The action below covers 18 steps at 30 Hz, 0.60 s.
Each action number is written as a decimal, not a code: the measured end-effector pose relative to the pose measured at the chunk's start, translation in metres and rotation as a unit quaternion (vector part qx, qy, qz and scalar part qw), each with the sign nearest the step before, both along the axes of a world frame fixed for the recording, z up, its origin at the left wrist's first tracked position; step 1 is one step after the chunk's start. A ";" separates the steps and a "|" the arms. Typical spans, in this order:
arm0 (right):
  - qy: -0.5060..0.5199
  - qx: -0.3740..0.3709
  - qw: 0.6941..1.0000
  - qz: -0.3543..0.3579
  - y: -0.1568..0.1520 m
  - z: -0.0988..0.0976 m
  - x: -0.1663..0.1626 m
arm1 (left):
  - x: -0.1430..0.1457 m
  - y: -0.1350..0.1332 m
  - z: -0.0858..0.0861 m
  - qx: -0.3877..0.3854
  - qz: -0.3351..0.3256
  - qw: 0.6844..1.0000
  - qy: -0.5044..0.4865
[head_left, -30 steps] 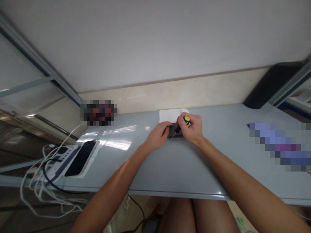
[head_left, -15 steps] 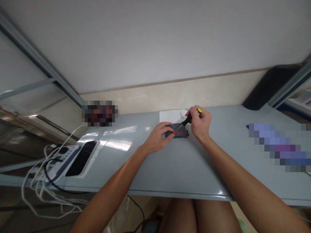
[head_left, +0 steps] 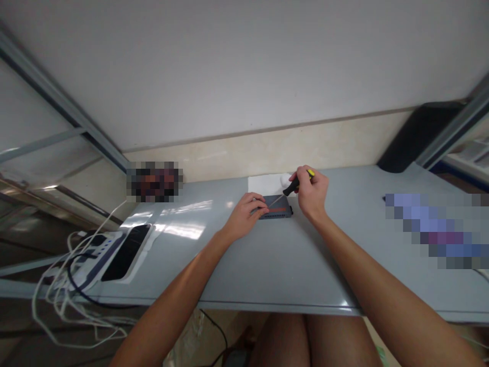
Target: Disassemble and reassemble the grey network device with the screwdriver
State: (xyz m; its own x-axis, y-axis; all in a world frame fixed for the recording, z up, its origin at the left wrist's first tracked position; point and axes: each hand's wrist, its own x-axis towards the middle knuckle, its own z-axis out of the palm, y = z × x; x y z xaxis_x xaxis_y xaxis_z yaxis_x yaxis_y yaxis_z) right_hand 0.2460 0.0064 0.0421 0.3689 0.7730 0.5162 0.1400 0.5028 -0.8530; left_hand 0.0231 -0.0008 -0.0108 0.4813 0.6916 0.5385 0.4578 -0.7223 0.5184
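A small dark grey box [head_left: 280,202] with a reddish stripe and a slotted front edge lies on the grey table. My left hand [head_left: 248,213] is closed over its left end, with thumb and fingertips on its top. My right hand [head_left: 312,189] grips a screwdriver [head_left: 292,185] with a black and yellow handle. The shaft slants down to the left across the box, and its tip meets my left fingertips, which partly hide it. Behind the box are a white sheet [head_left: 263,183] and a small round white object [head_left: 284,180], partly covered by my right hand.
On the left, a phone [head_left: 128,252] lies beside a white power strip [head_left: 89,265] with tangled cables [head_left: 57,306] hanging over the table edge [head_left: 267,306]. A black cylinder [head_left: 405,137] stands at the back right. Blurred-out items lie at both sides.
The thumb and fingers of my left hand have drawn closer together at the screwdriver tip. My right hand still holds the screwdriver at nearly the same slant. The view has shifted slightly.
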 end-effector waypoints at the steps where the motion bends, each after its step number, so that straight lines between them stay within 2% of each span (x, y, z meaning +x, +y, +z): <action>1: 0.004 0.000 1.000 -0.003 0.001 0.000 0.001 | -0.001 0.000 0.000 -0.002 0.006 1.000 0.002; 9: 0.023 -0.005 1.000 -0.007 0.006 0.000 0.007 | -0.008 0.005 0.003 0.003 0.066 0.998 -0.014; 18: -0.057 -0.026 0.996 0.058 -0.004 -0.002 -0.007 | -0.006 0.006 0.001 0.005 0.060 0.998 -0.024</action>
